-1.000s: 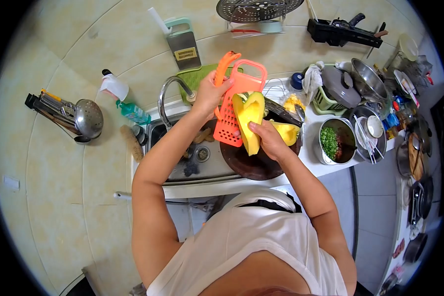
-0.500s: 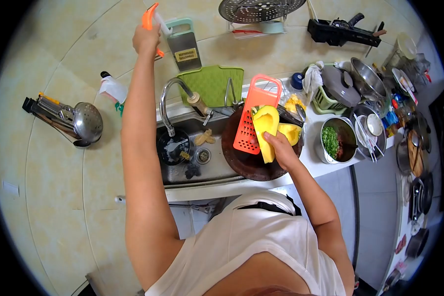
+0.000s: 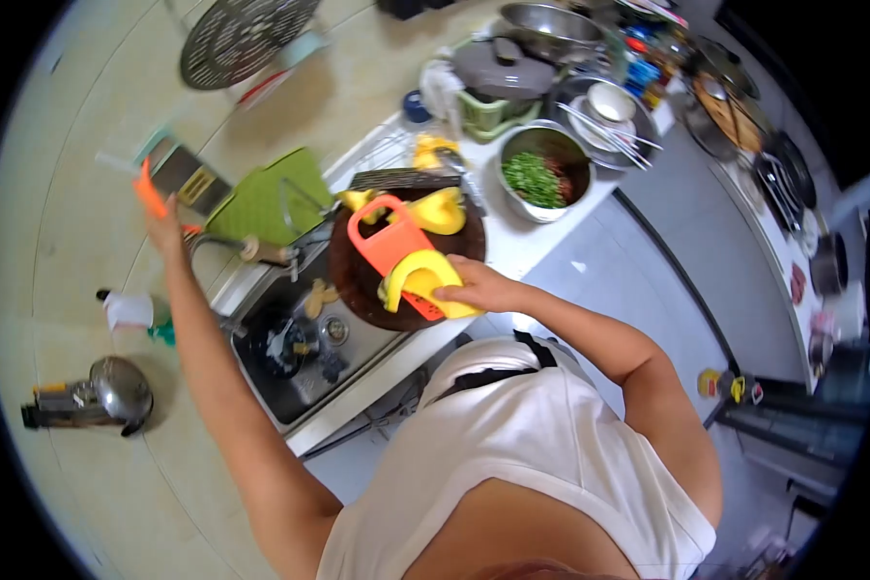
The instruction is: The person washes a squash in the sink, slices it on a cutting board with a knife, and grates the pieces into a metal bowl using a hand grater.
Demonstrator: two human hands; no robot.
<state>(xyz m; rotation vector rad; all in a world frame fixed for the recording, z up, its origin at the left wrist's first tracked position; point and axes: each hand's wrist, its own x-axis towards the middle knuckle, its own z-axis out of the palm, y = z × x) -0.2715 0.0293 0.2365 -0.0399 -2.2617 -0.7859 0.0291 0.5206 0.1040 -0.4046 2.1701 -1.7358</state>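
My left hand (image 3: pixel 166 224) is raised by the tiled wall, closed around an orange-and-white tool (image 3: pixel 149 193); its kind is unclear because of blur. In front of the sink corner, my right hand (image 3: pixel 469 286) grips a curved yellow pumpkin piece (image 3: pixel 418 269) with a hollowed inside. A coral-red grater (image 3: pixel 389 235) with a loop handle lies against the back of that piece and appears held along with it. Below them is a round dark brown chopping board (image 3: pixel 350 280). Another pumpkin piece (image 3: pixel 439 213) and a cleaver-like dark blade (image 3: pixel 406 180) rest on the board's far side.
On the left is the steel sink (image 3: pixel 304 391) with a dark bowl (image 3: pixel 278 343) and a tap. A green cutting board (image 3: pixel 275 198) leans on the wall. To the right stand a pot of chopped greens (image 3: pixel 532 181), a basin with bowls and chopsticks (image 3: pixel 609 121), and a green basket (image 3: pixel 493 114).
The view has turned. My left hand has come down along the wall with the orange tool. My right hand has drawn the pumpkin piece and grater closer to the board's near edge.
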